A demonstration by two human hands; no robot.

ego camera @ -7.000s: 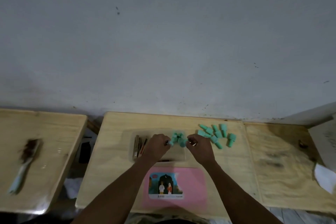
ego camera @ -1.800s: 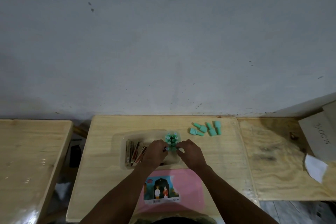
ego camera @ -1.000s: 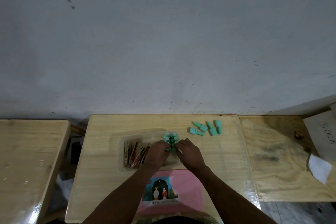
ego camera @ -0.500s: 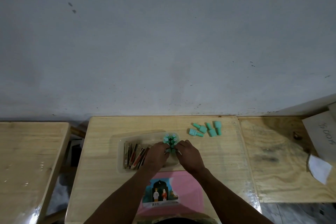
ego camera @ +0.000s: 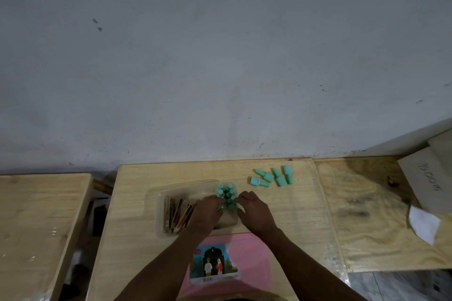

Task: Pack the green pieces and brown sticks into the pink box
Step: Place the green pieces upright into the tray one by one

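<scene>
A clear plastic tray (ego camera: 161, 203) lies on the middle wooden table. Several brown sticks (ego camera: 176, 212) lie side by side in its left half. Several green pieces (ego camera: 226, 192) stand upright in a tight cluster at its right end. My left hand (ego camera: 206, 212) and my right hand (ego camera: 253, 211) flank that cluster, fingertips pressing against its nearest pieces from both sides. Several loose green pieces (ego camera: 271, 177) lie on the table further right. The pink box (ego camera: 252, 261), with a picture label, lies flat near the front edge between my forearms.
A second wooden table (ego camera: 36, 227) stands at the left across a gap. At the right, a plywood board (ego camera: 367, 215) carries a cardboard box (ego camera: 425, 183) and a white paper scrap (ego camera: 424, 223). A grey wall rises behind.
Over seven seconds the loose green pile at the right has shrunk and the cluster in the tray has grown. In the last second both hands stay at the cluster with only slight shifts.
</scene>
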